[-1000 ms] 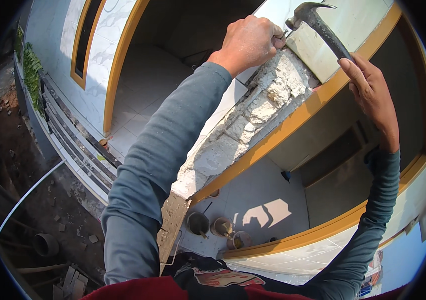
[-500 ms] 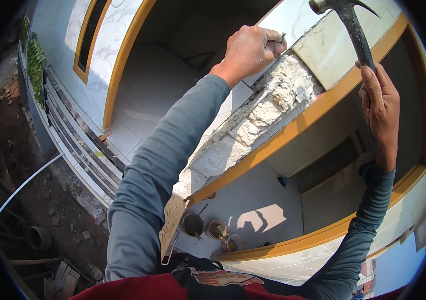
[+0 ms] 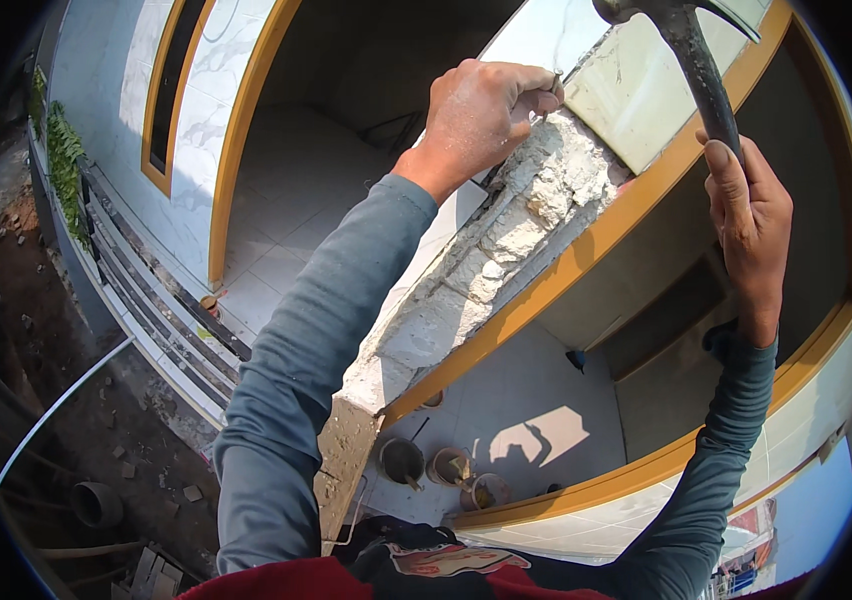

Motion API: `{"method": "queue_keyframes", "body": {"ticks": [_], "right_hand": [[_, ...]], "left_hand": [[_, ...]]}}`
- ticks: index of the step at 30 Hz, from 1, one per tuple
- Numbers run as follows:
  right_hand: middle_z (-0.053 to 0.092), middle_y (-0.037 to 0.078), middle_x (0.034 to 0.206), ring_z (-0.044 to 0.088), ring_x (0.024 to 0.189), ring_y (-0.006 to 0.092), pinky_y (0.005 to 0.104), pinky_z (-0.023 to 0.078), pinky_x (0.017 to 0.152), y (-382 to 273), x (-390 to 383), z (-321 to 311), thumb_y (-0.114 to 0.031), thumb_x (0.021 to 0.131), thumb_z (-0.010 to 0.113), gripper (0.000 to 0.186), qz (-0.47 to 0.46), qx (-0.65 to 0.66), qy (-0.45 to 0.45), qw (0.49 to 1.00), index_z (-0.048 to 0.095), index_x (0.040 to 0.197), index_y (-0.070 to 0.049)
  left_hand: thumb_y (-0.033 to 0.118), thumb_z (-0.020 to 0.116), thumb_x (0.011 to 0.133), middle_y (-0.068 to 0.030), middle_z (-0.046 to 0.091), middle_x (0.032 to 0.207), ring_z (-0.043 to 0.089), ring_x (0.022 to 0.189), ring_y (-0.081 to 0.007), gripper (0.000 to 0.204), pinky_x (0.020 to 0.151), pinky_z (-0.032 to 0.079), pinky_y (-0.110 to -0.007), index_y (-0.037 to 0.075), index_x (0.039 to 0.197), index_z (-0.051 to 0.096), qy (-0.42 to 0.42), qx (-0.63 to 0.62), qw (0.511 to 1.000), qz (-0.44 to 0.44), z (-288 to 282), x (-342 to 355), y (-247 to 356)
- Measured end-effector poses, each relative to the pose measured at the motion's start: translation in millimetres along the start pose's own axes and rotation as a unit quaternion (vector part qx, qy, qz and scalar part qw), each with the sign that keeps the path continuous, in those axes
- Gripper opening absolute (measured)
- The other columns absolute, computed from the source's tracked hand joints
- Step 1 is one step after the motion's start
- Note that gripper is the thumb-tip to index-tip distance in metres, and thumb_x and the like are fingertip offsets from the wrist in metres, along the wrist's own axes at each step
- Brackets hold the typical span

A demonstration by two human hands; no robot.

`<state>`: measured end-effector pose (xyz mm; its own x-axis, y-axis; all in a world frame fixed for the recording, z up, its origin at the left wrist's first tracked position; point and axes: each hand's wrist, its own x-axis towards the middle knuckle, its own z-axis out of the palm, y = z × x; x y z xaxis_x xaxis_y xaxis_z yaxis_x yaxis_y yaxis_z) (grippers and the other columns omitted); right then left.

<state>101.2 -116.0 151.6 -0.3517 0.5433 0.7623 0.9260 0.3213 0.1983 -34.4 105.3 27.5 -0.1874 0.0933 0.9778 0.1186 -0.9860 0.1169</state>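
Note:
My left hand, dusted with white, pinches a small metal nail at the upper edge of a broken strip of plaster and mortar, beside pale wall tiles. My right hand grips the dark handle of a claw hammer, its head raised at the top right, away from the nail. An orange-painted frame runs along the lower side of the broken strip.
A shaded tiled room and slatted rail lie left. Below are buckets, a tiled floor, dirt ground with rubble and a white pipe. An orange doorframe curves at the right.
The hammer and my right hand have risen away from the nail, the handle now more upright. My left hand still pinches the nail, shifted slightly down and left in view.

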Motion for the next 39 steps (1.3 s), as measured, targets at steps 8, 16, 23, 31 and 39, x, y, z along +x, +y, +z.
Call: {"method": "queue_keyframes", "body": {"ticks": [8, 16, 23, 31, 39], "right_hand": [[0.038, -0.005, 0.064, 0.036, 0.054, 0.0057, 0.0241, 0.03, 0.05, 2.5, -6.0, -6.5, -0.049, 0.102, 0.052, 0.047, 0.015, -0.134, -0.108, 0.985, 0.054, 0.089, -0.004], [0.043, 0.002, 0.062, 0.039, 0.056, 0.0091, 0.0288, 0.033, 0.051, 4.2, -8.3, -2.6, -0.044, 0.1, 0.057, 0.046, 0.038, -0.148, -0.118, 0.981, 0.058, 0.09, 0.0], [0.047, 0.011, 0.06, 0.043, 0.054, 0.0146, 0.0313, 0.037, 0.052, 3.3, -11.7, 8.7, -0.047, 0.1, 0.054, 0.051, 0.013, -0.078, -0.066, 0.995, 0.06, 0.085, 0.001], [0.04, -0.004, 0.064, 0.037, 0.055, 0.006, 0.024, 0.03, 0.05, -6.7, -21.2, 3.9, -0.049, 0.1, 0.054, 0.046, 0.0, -0.045, -0.027, 0.999, 0.055, 0.087, -0.006], [0.039, -0.004, 0.065, 0.037, 0.054, 0.0046, 0.0218, 0.03, 0.049, -7.3, -18.7, -3.2, -0.049, 0.1, 0.054, 0.044, -0.02, -0.073, -0.01, 0.997, 0.057, 0.09, -0.007]], "left_hand": [[0.004, 0.066, 0.083, -0.0044, 0.075, 0.084, 0.072, 0.073, -0.0219, 0.015, 0.064, 0.055, -0.03, 0.01, 0.092, 0.076, 0.012, 0.035, 0.998, 0.058, 1.7, -0.8, 1.1], [0.002, 0.063, 0.082, -0.0037, 0.075, 0.084, 0.072, 0.073, -0.0199, 0.016, 0.065, 0.055, -0.031, 0.009, 0.091, 0.075, 0.013, 0.028, 0.999, 0.041, 2.3, -3.6, -2.4], [0.002, 0.064, 0.082, -0.0045, 0.075, 0.082, 0.073, 0.073, -0.0196, 0.015, 0.068, 0.055, -0.028, 0.007, 0.092, 0.076, 0.021, 0.021, 0.999, 0.019, 4.6, -10.9, -2.2], [-0.002, 0.06, 0.084, -0.007, 0.076, 0.085, 0.074, 0.078, -0.0164, 0.016, 0.073, 0.055, -0.026, 0.003, 0.092, 0.074, 0.043, -0.078, 0.995, -0.052, 5.6, -15.6, -2.2], [-0.003, 0.059, 0.084, -0.0078, 0.076, 0.086, 0.075, 0.08, -0.0165, 0.019, 0.074, 0.056, -0.026, 0.003, 0.094, 0.074, 0.092, -0.064, 0.994, 0.009, 13.2, -9.9, -3.3]]}}
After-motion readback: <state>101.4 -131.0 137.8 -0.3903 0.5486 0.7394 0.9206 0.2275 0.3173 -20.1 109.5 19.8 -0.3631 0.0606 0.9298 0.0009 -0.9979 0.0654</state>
